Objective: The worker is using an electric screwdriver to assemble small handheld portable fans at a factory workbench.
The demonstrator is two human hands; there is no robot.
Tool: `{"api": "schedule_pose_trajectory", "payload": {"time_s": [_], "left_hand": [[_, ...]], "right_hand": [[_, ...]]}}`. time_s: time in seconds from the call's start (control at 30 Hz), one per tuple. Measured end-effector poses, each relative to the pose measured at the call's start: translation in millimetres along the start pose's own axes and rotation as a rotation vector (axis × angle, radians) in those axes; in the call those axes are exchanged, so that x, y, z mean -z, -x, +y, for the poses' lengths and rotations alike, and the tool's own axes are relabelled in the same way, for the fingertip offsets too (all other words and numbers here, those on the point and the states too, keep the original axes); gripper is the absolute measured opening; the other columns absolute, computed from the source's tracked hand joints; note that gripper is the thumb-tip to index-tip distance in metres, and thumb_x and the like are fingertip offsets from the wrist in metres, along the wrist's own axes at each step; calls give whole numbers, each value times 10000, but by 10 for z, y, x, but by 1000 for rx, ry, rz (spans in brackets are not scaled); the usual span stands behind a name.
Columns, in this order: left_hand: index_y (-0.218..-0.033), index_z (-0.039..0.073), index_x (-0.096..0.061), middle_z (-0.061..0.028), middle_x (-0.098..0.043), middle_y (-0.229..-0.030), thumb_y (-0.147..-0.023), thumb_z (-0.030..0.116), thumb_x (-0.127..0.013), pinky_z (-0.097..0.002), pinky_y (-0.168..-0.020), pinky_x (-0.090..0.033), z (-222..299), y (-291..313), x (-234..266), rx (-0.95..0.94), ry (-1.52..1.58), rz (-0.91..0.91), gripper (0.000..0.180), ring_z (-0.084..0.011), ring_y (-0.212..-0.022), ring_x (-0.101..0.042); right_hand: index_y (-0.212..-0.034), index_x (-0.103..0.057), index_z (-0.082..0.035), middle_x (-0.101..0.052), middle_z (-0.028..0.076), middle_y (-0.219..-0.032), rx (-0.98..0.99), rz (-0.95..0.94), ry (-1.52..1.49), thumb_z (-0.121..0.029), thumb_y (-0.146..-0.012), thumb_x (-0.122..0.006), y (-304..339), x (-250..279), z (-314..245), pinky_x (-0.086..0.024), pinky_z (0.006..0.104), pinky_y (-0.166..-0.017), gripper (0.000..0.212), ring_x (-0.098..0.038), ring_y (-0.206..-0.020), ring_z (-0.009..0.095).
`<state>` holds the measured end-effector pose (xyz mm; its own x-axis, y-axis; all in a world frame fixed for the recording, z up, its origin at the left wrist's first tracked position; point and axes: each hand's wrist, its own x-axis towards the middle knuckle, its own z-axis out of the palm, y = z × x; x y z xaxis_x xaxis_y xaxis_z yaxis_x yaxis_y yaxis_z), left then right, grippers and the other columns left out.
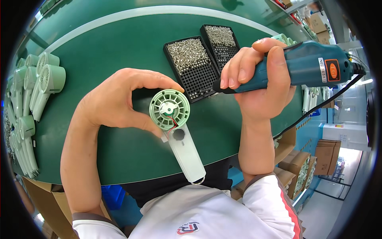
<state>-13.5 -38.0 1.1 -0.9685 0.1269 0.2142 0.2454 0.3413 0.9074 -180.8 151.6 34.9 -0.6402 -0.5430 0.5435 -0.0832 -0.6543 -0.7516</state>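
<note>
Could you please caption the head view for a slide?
Left hand holds a round-headed pale green handheld fan; right hand grips a teal electric screwdriver near black screw trays.

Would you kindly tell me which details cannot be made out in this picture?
All in the head view:
Fan, far side: hidden by its own body.
Driver, bit tip: too small to make out.
Screws, exact count: too small and heaped over one another.
Cord, far end: lost behind the right forearm.
Stacked fans, outermost ones: cut off by the picture's dark edge.
</note>
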Motion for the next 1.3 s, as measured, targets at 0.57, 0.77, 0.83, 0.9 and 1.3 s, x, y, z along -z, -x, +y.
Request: {"api": "schedule_pose_trajectory", "payload": {"time_s": [0.57,0.77,0.83,0.9,1.3], "left_hand": [[-1207,35,-727,-84,-767,-1139,-590,128,-943,-337,-968,-537,12,13,9,22,-23,2,660,-221,-1048,-724],[-1214,38,-722,-81,-767,-1139,-595,136,-939,-339,-971,-538,4,15,11,17,-19,-6,663,-225,-1050,-725],[-1215,38,-721,-83,-767,-1139,-597,139,-939,-339,-971,-538,5,25,14,17,-14,-6,664,-228,-1051,-725],[-1216,39,-720,-85,-766,-1139,-598,143,-939,-339,-971,-538,4,34,15,20,-10,-5,664,-232,-1053,-725],[-1251,9,-705,-130,-760,-1150,-612,197,-958,-358,-975,-541,-21,61,35,-16,-70,13,712,-275,-1063,-721]], "right_hand": [[-1079,-594,29,-559,111,-647,49,-184,267,-157,-1073,-457,-5,19,45,-518,382,-455,230,-551,-513,206],[-1104,-602,33,-560,94,-661,36,-159,210,-187,-1084,-448,-11,27,-6,-511,373,-454,269,-543,-523,199],[-1113,-605,26,-554,90,-661,28,-152,204,-205,-1090,-434,-12,20,-18,-507,373,-456,289,-535,-523,198],[-1122,-609,20,-549,85,-661,20,-145,197,-223,-1095,-419,-20,10,-41,-502,372,-458,309,-526,-523,197],[-1314,-592,-17,-568,58,-767,-93,-405,132,-345,-1124,-269,-181,-514,-464,-516,392,-557,498,-531,-619,209]]}}
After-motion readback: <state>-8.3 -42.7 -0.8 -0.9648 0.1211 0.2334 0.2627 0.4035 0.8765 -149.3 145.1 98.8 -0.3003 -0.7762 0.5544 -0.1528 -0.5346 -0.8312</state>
